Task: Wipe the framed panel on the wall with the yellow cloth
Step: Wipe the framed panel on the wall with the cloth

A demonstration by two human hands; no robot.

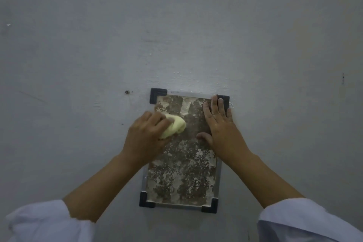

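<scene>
The framed panel (182, 173) hangs on the grey wall, a mottled brown and white surface inside a thin metal frame with dark plastic corner pieces. My left hand (145, 137) is closed around the bunched yellow cloth (174, 126) and presses it against the panel's upper left area. My right hand (220, 129) lies flat with fingers spread on the panel's upper right part, fingertips reaching the top right corner piece. Both forearms come up from white sleeves at the bottom.
The grey wall (176, 25) fills the view. A small screw or hole (127, 91) sits in the wall left of the panel's top left corner. A small dark mark (343, 78) shows far right.
</scene>
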